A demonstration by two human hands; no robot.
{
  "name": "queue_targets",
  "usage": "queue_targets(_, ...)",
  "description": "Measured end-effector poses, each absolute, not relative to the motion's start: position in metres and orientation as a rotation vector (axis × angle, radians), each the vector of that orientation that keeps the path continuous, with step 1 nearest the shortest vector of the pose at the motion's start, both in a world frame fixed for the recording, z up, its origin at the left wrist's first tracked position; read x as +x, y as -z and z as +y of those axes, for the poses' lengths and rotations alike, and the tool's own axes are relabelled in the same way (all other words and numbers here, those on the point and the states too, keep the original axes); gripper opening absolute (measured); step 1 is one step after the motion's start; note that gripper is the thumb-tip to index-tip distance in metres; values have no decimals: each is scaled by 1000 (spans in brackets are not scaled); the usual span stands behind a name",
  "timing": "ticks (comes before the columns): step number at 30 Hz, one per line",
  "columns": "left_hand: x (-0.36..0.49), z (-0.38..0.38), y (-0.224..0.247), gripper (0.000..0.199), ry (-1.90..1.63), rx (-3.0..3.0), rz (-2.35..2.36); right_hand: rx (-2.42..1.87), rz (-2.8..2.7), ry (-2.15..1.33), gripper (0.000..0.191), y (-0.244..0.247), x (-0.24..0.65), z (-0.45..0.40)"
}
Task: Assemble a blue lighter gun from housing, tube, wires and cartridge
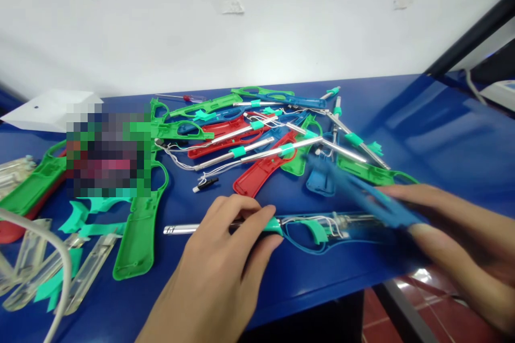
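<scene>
My left hand (225, 257) has its fingers closed round the front of a half-assembled long-nosed lighter (298, 225) near the table's front edge. Its metal tube (177, 229) sticks out to the left, and a teal collar shows at my fingertips. To the right, white wires, a teal trigger piece (317, 231) and a clear inner body lie in a blue half shell. My right hand (450, 246) grips another blue half shell (374, 198), tilted above the lighter's handle end and smeared by motion. That shell partly hides the handle.
Behind lie several silver tubes with wires (281, 151), mixed with red half shells (257, 171) and green ones. At left are clear fluid bodies (90, 273), teal pieces, a green half shell (137, 236) and a white cable (60, 257). A screwdriver (189, 98) lies near the wall.
</scene>
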State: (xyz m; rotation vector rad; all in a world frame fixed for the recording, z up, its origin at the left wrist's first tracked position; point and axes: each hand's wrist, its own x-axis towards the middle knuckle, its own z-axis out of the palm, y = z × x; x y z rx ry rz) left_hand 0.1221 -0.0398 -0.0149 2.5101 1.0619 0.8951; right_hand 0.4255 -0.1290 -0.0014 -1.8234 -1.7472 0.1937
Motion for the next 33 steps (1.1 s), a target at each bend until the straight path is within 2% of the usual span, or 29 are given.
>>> queue_targets(3,122,-36,15,18,-901,2554,1053,-1669,-1758,-277,26,1,396,-118)
queue_targets(6,121,-32,14,25,-934,2603,1068,-1591,-1868,-339,24,0,382,-107)
queue_targets(12,120,-31,13,17,-912,2540,1074,-1611,-1882,-292,23,4,386,-103)
queue_targets(33,105,-36,14,20,-966,2599,1212,-1614,-1979,-204,29,13,393,-104)
